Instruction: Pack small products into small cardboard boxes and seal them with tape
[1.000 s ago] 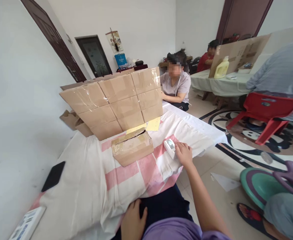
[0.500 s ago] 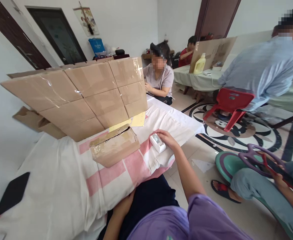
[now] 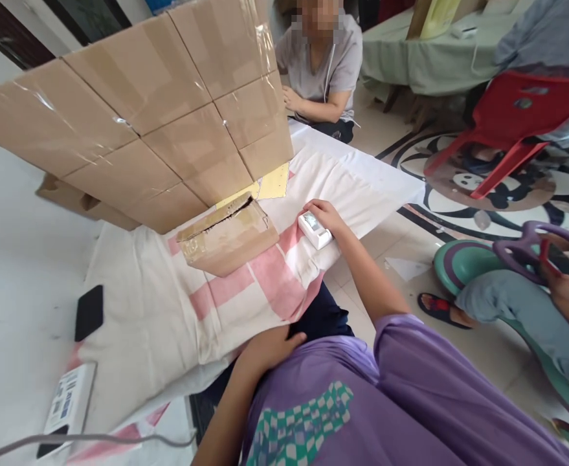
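My right hand (image 3: 323,215) lies curled over the far end and right side of a small white device with a grey window (image 3: 315,230), which stands on the cloth near the table's edge. My left hand (image 3: 269,348) rests low at my waist by the table's front edge. Its thumb is apart, it holds nothing, and its other fingertips are partly hidden. Left of the device sits a taped cardboard box (image 3: 230,241) with a torn slit along its top. Yellow sheets (image 3: 273,182) lie behind this box.
A tall cardboard partition (image 3: 167,97) stands at the back of the cloth-covered table (image 3: 143,304). A black phone (image 3: 89,312) and a white power bank-like box (image 3: 70,398) lie left. A co-worker (image 3: 323,71) sits beyond; another person's hand (image 3: 562,288) holds a phone at right. A red chair (image 3: 522,110) stands behind.
The view has tilted down, bringing my shirt and the white box at lower left into sight. My left hand has come up from beneath the table edge to my waist. My right hand stays at the device.
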A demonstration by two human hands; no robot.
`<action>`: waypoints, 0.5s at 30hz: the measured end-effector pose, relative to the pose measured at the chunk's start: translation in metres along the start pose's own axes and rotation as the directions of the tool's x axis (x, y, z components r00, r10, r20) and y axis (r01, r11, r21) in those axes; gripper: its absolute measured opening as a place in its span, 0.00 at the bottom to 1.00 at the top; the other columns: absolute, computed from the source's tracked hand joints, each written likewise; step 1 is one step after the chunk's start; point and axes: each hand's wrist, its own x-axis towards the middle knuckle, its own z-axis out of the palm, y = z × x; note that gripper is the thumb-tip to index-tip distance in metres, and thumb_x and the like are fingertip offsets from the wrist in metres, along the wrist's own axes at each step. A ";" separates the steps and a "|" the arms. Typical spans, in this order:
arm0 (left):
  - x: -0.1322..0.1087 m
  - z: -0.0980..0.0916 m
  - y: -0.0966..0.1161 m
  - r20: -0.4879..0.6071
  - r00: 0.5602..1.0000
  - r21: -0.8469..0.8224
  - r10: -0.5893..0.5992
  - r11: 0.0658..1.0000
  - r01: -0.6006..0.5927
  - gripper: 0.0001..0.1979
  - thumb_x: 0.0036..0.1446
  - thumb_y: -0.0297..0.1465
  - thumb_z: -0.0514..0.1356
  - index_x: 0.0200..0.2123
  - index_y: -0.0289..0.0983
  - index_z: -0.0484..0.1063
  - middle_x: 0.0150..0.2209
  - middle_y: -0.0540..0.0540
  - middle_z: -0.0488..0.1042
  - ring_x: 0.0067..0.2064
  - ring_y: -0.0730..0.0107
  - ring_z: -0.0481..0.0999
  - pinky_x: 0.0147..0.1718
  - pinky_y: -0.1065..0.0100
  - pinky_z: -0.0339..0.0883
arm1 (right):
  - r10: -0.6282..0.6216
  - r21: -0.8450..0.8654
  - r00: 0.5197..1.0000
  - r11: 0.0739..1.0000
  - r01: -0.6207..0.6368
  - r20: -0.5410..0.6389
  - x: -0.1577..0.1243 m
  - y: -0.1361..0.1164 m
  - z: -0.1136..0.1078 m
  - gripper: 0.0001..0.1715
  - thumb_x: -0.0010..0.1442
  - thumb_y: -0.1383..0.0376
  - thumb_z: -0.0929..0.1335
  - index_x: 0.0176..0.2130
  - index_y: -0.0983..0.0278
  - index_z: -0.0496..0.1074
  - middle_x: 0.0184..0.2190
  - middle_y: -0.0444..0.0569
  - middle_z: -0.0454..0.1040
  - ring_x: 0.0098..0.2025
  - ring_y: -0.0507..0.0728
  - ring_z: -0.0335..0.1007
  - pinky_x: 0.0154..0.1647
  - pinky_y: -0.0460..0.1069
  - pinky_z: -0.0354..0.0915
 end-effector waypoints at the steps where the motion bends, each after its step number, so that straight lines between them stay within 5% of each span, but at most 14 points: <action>1: -0.006 -0.006 0.023 0.113 0.984 -0.017 0.141 0.990 -0.140 0.26 0.66 0.51 0.55 0.59 0.45 0.76 0.60 0.46 0.77 0.61 0.48 0.75 0.62 0.53 0.66 | 0.004 0.001 1.000 1.000 -0.004 -0.008 0.000 -0.001 0.000 0.15 0.60 0.57 0.65 0.32 0.64 0.77 0.32 0.46 0.78 0.38 0.56 0.72 0.43 0.50 0.64; 3: -0.006 -0.020 0.066 0.301 0.862 -0.130 0.407 0.914 -0.385 0.21 0.68 0.48 0.55 0.58 0.49 0.77 0.56 0.51 0.80 0.56 0.58 0.79 0.57 0.63 0.70 | 0.014 0.008 1.000 1.000 -0.014 -0.028 0.000 -0.003 0.000 0.16 0.61 0.58 0.64 0.31 0.64 0.76 0.31 0.46 0.78 0.36 0.55 0.71 0.42 0.49 0.64; 4: 0.001 -0.029 0.085 0.262 0.837 -0.116 0.480 0.877 -0.466 0.20 0.69 0.46 0.56 0.56 0.49 0.77 0.54 0.52 0.81 0.54 0.60 0.80 0.55 0.65 0.70 | 0.017 0.011 0.999 1.000 -0.017 -0.037 0.000 -0.003 0.000 0.17 0.62 0.57 0.63 0.31 0.64 0.75 0.31 0.46 0.77 0.36 0.55 0.71 0.42 0.49 0.65; 5: 0.012 -0.037 0.100 0.119 0.859 -0.023 0.498 0.866 -0.499 0.19 0.70 0.45 0.55 0.56 0.48 0.77 0.52 0.51 0.81 0.53 0.60 0.80 0.54 0.65 0.70 | 0.017 0.012 0.999 1.000 -0.017 -0.045 0.000 -0.004 0.000 0.17 0.62 0.57 0.63 0.31 0.64 0.75 0.31 0.46 0.77 0.36 0.55 0.70 0.42 0.49 0.65; 7: 0.043 -0.053 0.120 -0.197 0.852 0.208 0.485 0.870 -0.447 0.21 0.70 0.42 0.55 0.62 0.44 0.72 0.55 0.44 0.79 0.57 0.56 0.76 0.57 0.60 0.68 | 0.005 0.004 0.999 1.000 -0.004 -0.054 -0.002 -0.005 0.001 0.17 0.62 0.57 0.63 0.30 0.64 0.74 0.31 0.46 0.77 0.37 0.55 0.70 0.43 0.49 0.65; 9: 0.078 -0.067 0.129 -0.379 0.806 0.343 0.455 0.878 -0.334 0.26 0.70 0.38 0.57 0.67 0.40 0.65 0.59 0.38 0.75 0.63 0.53 0.71 0.58 0.58 0.66 | -0.013 0.000 0.998 1.000 0.014 -0.061 -0.003 -0.006 0.001 0.16 0.61 0.58 0.62 0.28 0.63 0.73 0.30 0.46 0.77 0.37 0.55 0.70 0.43 0.49 0.65; 12: 0.118 -0.082 0.128 -0.335 0.853 0.462 0.401 0.859 -0.223 0.26 0.66 0.38 0.61 0.65 0.40 0.67 0.56 0.37 0.76 0.59 0.49 0.73 0.53 0.57 0.69 | -0.036 0.011 0.997 0.999 0.037 -0.075 -0.004 -0.004 0.002 0.16 0.59 0.60 0.62 0.27 0.63 0.72 0.29 0.47 0.77 0.36 0.56 0.70 0.42 0.50 0.65; 15: 0.133 -0.089 0.121 -0.341 0.869 0.476 0.358 0.863 -0.169 0.24 0.66 0.39 0.61 0.63 0.42 0.68 0.56 0.39 0.77 0.56 0.51 0.75 0.48 0.60 0.69 | -0.050 0.029 0.995 0.998 0.052 -0.087 -0.002 0.000 0.002 0.16 0.58 0.61 0.61 0.26 0.63 0.72 0.29 0.48 0.78 0.35 0.56 0.71 0.41 0.50 0.65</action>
